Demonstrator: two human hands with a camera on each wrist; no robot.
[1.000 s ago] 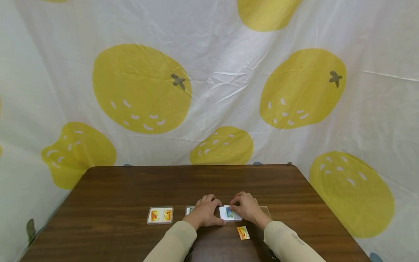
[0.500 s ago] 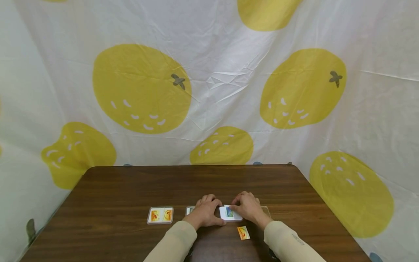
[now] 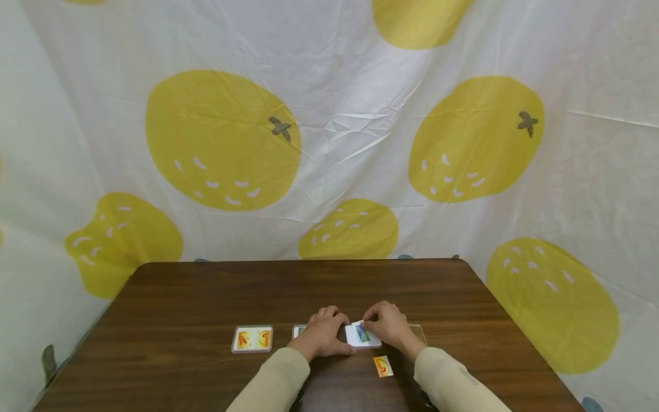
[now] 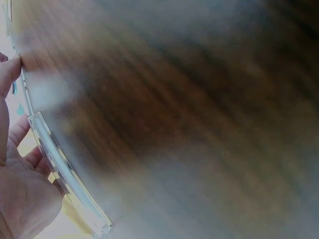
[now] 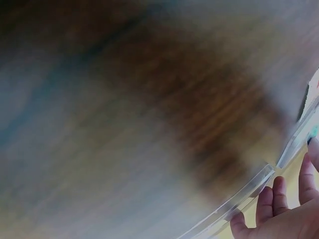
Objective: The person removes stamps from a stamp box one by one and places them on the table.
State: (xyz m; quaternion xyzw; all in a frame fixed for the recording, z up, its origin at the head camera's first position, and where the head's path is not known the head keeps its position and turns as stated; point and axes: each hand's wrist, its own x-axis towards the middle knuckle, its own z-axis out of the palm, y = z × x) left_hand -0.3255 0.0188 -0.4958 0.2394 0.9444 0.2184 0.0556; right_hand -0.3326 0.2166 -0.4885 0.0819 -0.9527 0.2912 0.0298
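Note:
In the head view my left hand point(image 3: 324, 333) holds a flat white-backed case point(image 3: 372, 345) by its left side, thumb at the near edge and index finger at the far edge. My right hand point(image 3: 389, 325) pinches a small blue-green picture card point(image 3: 362, 332), which lies slanted over the white face and pokes past the far edge. The left wrist view has my left thumb point(image 4: 11, 72) right on that case's edge. Beneath my left palm sits a second clear case point(image 4: 70, 174), mostly hidden from the head view. Another clear case point(image 5: 229, 209) lies under my right fingers.
Further left stands a case with two orange pictures point(image 3: 252, 339). A loose orange card point(image 3: 383, 366) lies on the brown wooden table point(image 3: 195, 303), nearer to me than the right hand. Behind the table hangs a white cloth point(image 3: 350, 126) with yellow fruit prints.
The picture card has turned from nearly straight to slanted and shifted slightly away from me, with my right fingertips moving along. My left hand has kept its place.

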